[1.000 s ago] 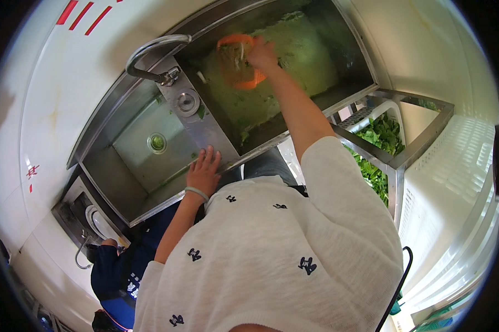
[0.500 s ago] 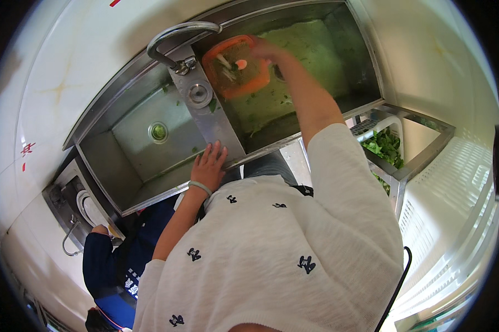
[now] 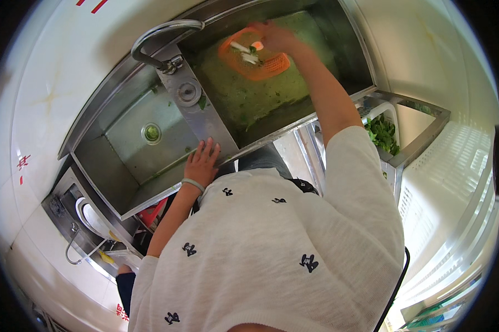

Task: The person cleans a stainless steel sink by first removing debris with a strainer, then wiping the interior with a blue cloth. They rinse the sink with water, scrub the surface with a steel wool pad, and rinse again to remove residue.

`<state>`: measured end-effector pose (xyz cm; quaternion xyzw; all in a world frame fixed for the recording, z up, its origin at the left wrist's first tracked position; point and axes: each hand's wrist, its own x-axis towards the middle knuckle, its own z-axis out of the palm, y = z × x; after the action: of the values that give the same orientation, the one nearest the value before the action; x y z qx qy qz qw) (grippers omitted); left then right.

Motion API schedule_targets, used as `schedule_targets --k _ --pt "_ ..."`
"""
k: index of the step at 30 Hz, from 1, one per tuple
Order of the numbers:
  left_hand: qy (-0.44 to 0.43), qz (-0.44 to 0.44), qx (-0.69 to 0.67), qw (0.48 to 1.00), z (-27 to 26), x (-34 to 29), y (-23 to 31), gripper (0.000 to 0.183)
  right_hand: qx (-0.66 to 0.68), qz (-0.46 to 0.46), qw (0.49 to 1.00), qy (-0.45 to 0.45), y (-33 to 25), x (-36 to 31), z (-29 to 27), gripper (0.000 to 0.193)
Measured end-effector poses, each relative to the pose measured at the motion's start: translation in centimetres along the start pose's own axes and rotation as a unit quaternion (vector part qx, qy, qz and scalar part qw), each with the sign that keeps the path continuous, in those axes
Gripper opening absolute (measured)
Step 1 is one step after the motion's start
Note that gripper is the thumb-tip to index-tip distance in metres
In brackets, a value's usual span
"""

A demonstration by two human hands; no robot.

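Left of the orange basket [image 3: 274,67]: 1 faucet [image 3: 169,26], 1 metal disc [image 3: 189,92].

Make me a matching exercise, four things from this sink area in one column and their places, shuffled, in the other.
Things:
1. Orange perforated plastic basket
2. Curved silver metal faucet
3. Round metal drain
4. Green leafy vegetables

Places:
A. In the left steel basin
B. In the white plastic container right of the sink
C. In the right steel basin, which holds greenish water
D. On the flat steel strip between the basins

Right pairs: 1-C, 2-D, 3-A, 4-B
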<state>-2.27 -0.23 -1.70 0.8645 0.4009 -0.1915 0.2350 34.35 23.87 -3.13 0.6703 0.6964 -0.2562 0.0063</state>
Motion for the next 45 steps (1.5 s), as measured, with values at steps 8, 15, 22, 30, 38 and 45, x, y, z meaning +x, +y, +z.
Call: schedule_targets --k 8,15,22,30,38,45 --pt "0.013 0.023 0.004 1.000 -0.1 0.5 -0.1 0.084 -0.118 -0.148 0.975 -0.113 -4.5 -1.6 5.1 0.055" --pt "-0.003 0.016 0.012 1.000 -0.5 0.8 0.1 0.085 -0.114 -0.209 0.941 -0.242 -5.6 -2.7 8.4 0.057" --pt "0.010 0.017 0.010 1.000 0.1 0.6 -0.2 0.087 -0.058 -0.262 0.888 -0.373 -7.3 -2.2 9.7 0.055" --pt "0.012 0.032 0.009 0.999 0.3 0.5 -0.6 0.086 0.029 -0.172 0.907 -0.384 -5.9 1.7 8.1 0.056" --pt "-0.024 0.045 0.053 0.997 -0.1 0.5 -1.1 0.088 0.331 0.096 0.900 -0.268 0.0 -4.3 0.9 0.070" --pt "-0.042 0.089 0.066 0.993 -1.5 0.2 -1.6 0.079 0.760 0.155 0.629 -0.052 -2.4 -20.3 6.5 0.058"
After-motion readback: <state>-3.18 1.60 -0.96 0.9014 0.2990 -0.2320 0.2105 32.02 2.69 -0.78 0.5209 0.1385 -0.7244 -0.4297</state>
